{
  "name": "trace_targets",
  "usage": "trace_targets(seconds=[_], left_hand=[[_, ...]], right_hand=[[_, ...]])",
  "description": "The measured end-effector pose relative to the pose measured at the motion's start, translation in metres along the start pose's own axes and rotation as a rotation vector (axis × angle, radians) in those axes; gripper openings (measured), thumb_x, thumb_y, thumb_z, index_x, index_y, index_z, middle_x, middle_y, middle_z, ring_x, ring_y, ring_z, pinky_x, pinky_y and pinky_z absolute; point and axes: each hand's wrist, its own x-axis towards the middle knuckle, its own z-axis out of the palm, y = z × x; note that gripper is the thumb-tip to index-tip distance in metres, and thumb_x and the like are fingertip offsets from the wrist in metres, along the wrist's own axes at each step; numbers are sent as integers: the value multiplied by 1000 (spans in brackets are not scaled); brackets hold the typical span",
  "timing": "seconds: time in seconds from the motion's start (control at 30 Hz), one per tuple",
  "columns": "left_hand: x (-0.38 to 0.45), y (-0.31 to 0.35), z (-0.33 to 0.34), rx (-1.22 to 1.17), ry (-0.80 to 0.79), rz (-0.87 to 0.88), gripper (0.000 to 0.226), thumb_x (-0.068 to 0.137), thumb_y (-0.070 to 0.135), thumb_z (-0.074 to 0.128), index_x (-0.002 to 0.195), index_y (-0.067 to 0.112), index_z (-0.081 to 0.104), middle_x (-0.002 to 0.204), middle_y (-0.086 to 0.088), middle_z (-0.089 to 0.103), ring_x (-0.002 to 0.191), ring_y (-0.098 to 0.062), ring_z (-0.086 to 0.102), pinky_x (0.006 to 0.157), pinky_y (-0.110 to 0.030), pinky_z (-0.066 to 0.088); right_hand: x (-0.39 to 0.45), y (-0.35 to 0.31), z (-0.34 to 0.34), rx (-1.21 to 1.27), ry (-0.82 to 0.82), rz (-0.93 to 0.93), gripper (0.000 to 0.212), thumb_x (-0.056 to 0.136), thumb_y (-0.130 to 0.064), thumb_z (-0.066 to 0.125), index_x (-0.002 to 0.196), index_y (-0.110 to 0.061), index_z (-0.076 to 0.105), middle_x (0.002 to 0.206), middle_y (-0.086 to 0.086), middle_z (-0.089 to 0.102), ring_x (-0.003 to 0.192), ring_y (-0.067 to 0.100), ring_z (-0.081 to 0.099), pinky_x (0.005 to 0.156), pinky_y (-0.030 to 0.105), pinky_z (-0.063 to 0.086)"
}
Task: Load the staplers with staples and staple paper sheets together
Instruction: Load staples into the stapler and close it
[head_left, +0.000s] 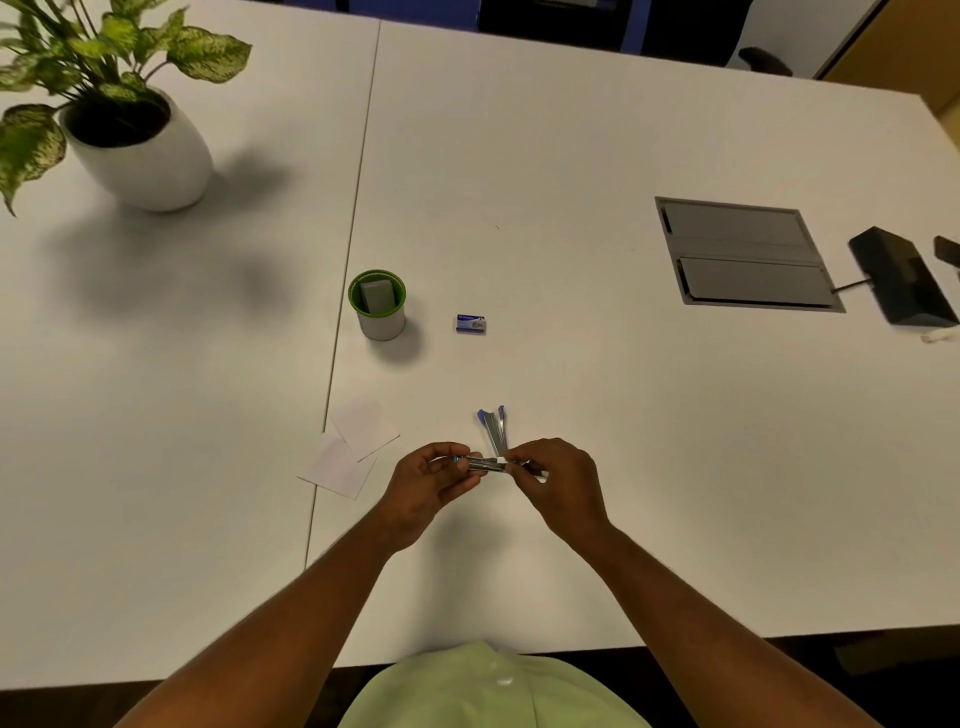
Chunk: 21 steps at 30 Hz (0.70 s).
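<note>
The left hand (431, 480) and right hand (558, 480) both curl their fingers round an opened stapler (491, 457) held between them above the white table (571, 156), its blue-tipped arm tilted up and away. Paper sheets (350, 449) lie just left of the left hand; beyond the hands sit what looks like a staple box (471, 323) and a green-rimmed cup (377, 305).

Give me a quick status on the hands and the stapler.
Left hand and right hand both grip the opened stapler above the table. Staple box and paper sheets lie apart, untouched. Nothing in the way.
</note>
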Motion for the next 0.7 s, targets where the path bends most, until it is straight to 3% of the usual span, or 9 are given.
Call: trace_targets(seconds=[0.27, 0.7], left_hand=[[0, 1, 8, -14, -28, -13, 18, 91, -4, 62, 109, -2, 64, 114, -26, 71, 103, -37, 72, 84, -32, 60], [-2, -4, 12, -26, -44, -23, 20, 86, -1, 65, 106, -2, 64, 114, -25, 71, 103, -36, 72, 83, -33, 61]], right_hand=[[1, -1, -8, -27, -15, -116, 15, 83, -23, 79, 99, -24, 79, 91, -12, 76, 82, 5, 65, 72, 25, 56], [1, 2, -12, -135, -76, -125, 11, 84, -24, 77, 95, -24, 78, 93, -12, 74, 84, 8, 63, 74, 28, 54]])
